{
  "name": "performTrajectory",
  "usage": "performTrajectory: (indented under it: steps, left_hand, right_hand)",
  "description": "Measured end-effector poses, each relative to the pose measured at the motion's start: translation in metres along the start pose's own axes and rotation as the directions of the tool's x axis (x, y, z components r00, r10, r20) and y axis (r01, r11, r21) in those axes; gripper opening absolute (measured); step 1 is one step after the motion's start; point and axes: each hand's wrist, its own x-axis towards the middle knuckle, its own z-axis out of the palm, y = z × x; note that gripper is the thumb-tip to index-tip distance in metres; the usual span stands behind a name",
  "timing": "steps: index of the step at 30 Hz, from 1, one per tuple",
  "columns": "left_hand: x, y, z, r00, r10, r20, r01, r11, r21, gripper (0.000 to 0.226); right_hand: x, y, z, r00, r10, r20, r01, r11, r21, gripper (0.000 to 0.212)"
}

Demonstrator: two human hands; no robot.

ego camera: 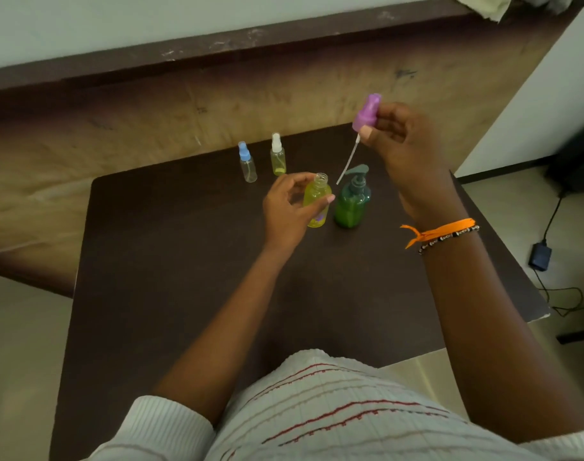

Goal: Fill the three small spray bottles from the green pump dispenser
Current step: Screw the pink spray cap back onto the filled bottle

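My left hand (285,207) grips a small yellow bottle (317,201) that stands uncapped on the dark table, its neck open. My right hand (398,141) pinches the purple spray cap (367,111), lifted above the table with its thin white dip tube (347,160) hanging down toward the green pump dispenser (352,202). That dispenser stands just right of the yellow bottle. Further back stand a clear bottle with a blue cap (247,163) and a pale yellow bottle with a white cap (278,156), both capped.
The dark brown table (184,261) ends at its right edge near a tiled floor where a black adapter and cable (540,256) lie. A wooden panel (117,121) rises behind the table.
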Motion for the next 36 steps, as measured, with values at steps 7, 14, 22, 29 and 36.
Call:
performTrajectory:
  steps: [7, 14, 22, 29, 36]
  left_hand:
    - [0.002, 0.009, -0.007, 1.000, 0.006, -0.018, -0.007, 1.000, -0.017, 0.042]
    - [0.005, 0.021, -0.012, 0.999, 0.004, -0.042, -0.007, 0.998, -0.065, 0.045]
    - [0.015, 0.048, -0.018, 0.997, 0.022, -0.068, -0.032, 0.987, -0.156, 0.052]
    - [0.031, 0.065, -0.025, 0.994, 0.027, -0.103, -0.045, 0.983, -0.176, 0.052]
    - [0.046, 0.098, -0.038, 0.991, 0.096, -0.090, -0.115, 0.966, -0.231, 0.051]
  right_hand:
    - [0.006, -0.014, 0.020, 0.995, -0.097, 0.013, 0.097, 0.995, -0.003, 0.035]
    - [0.006, -0.008, 0.034, 0.991, -0.096, 0.088, 0.098, 0.995, -0.024, 0.033]
    - [0.006, -0.005, 0.042, 0.966, -0.021, 0.257, -0.007, 0.994, 0.107, 0.028]
    - [0.021, -0.021, 0.038, 0.927, -0.054, 0.371, -0.003, 0.988, 0.152, 0.026]
    - [0.040, -0.054, 0.035, 0.914, -0.181, 0.362, 0.136, 0.980, 0.147, 0.016]
